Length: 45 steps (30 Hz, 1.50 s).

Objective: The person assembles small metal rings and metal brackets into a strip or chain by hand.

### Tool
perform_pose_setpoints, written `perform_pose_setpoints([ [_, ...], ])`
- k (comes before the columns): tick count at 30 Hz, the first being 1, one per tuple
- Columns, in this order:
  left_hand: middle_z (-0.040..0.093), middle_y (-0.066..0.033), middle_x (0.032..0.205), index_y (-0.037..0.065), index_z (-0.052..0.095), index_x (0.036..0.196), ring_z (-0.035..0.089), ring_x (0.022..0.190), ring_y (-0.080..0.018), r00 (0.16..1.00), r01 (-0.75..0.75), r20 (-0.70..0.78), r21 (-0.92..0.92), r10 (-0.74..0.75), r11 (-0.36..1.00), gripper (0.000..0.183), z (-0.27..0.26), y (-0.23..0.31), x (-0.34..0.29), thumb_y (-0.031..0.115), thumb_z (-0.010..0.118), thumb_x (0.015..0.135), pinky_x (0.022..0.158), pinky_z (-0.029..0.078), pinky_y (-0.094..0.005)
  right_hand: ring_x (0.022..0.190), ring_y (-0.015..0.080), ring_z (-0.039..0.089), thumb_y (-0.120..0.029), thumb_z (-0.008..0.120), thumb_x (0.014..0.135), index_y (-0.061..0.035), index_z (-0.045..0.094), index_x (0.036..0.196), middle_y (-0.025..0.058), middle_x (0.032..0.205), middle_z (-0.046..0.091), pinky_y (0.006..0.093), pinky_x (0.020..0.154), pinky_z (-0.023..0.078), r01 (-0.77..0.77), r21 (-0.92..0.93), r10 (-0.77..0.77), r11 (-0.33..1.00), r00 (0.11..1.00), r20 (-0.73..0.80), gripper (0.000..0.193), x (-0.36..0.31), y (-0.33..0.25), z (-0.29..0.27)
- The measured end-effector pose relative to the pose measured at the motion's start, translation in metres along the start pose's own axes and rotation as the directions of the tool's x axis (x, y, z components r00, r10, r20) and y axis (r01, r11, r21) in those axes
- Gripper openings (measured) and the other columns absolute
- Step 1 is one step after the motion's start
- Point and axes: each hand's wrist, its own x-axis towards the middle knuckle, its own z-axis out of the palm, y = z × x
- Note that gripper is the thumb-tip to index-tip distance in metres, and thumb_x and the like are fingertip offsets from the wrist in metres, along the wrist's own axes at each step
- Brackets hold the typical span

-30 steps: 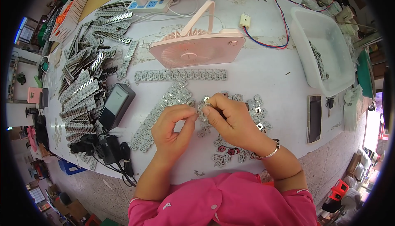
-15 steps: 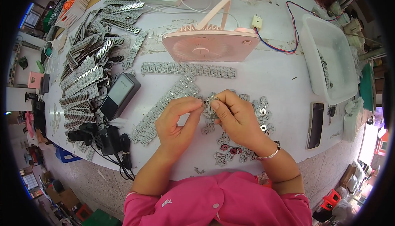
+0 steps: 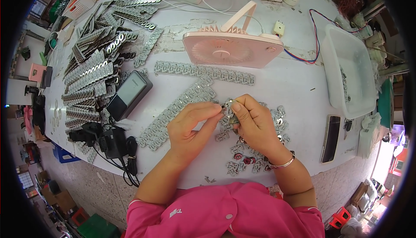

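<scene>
My right hand (image 3: 258,127) pinches a small silver-grey metal part (image 3: 228,112) between thumb and fingers above the table. My left hand (image 3: 190,127) comes at the same part from the left, thumb and forefinger pressed together at its edge; something tiny and dark shows at those fingertips, too small to name. Under and behind my right hand lie loose metal pieces (image 3: 236,167) of a similar look, a few with reddish rings (image 3: 247,161). Left of my hands stretches a slanted block of joined metal strips (image 3: 173,112). A single long strip (image 3: 203,72) lies beyond.
A pink fan (image 3: 232,49) stands at the far middle. Many metal strips (image 3: 91,73) pile up at left, beside a grey-black power bank (image 3: 129,95) and black adapters (image 3: 113,145). At right are a white plastic tub (image 3: 342,64) and a phone (image 3: 330,139).
The view has shifted slightly, so the table's things appear a little further right. Both hands keep nearly the same pose around the metal part.
</scene>
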Motion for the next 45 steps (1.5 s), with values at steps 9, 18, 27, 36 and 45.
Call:
perform_pose_setpoints([
  [9,0.07,-0.0109,0.096,0.005,0.071,0.101,0.069,0.083,-0.0198,0.989,0.141,-0.046,-0.039,-0.143,0.989,0.026,0.002,0.002,0.0,-0.006,0.073,0.078,0.072,0.055,-0.0275,0.06,0.0068,0.054,-0.025,0.051,0.103,-0.0028,0.055,0.093,0.0004,0.068,0.053,0.024,0.055,0.043,-0.067,0.131,0.067,0.989,0.998,0.004,0.025,0.002,0.003,0.0],
  [18,0.069,-0.0113,0.098,0.003,0.071,0.103,0.068,0.086,-0.0172,0.994,0.084,0.072,0.015,-0.085,0.996,0.024,-0.002,0.0,-0.001,-0.007,0.069,0.081,0.074,0.055,-0.0258,0.052,0.0044,0.052,-0.017,0.061,0.097,-0.0013,0.057,0.09,0.0005,0.065,0.057,0.0234,0.046,0.04,-0.128,0.14,0.129,0.982,0.992,0.005,0.018,0.0,-0.005,-0.011],
  [27,0.068,-0.0116,0.109,0.002,0.07,0.106,0.066,0.095,-0.0144,0.879,0.476,0.208,-0.407,-0.429,0.78,0.019,-0.003,-0.002,-0.002,-0.002,0.065,0.088,0.081,0.055,-0.0269,0.055,0.0018,0.047,-0.008,0.069,0.087,-0.0013,0.064,0.093,-0.0013,0.07,0.062,0.0204,0.05,0.039,0.122,-0.024,-0.123,0.992,0.988,-0.091,0.01,0.0,0.005,-0.012],
  [36,0.066,-0.0116,0.114,0.003,0.069,0.105,0.067,0.093,-0.0145,0.911,0.396,0.252,-0.314,-0.326,0.863,0.018,-0.005,-0.002,-0.001,-0.001,0.066,0.087,0.079,0.055,-0.0279,0.052,0.0,0.044,-0.008,0.069,0.083,-0.0032,0.061,0.087,-0.0032,0.064,0.057,0.0196,0.047,0.033,0.083,-0.103,-0.089,0.991,0.994,-0.063,0.009,-0.002,0.003,-0.017],
  [45,0.066,-0.0066,0.098,0.0,0.067,0.108,0.067,0.086,-0.0124,0.808,0.587,0.306,-0.496,-0.503,0.64,0.018,-0.011,-0.001,0.0,-0.001,0.066,0.089,0.075,0.057,-0.0257,0.053,0.0011,0.046,-0.009,0.067,0.086,-0.0034,0.061,0.087,-0.003,0.064,0.056,0.0202,0.049,0.035,0.052,0.026,-0.052,0.998,0.999,-0.009,0.009,-0.002,0.002,-0.015],
])
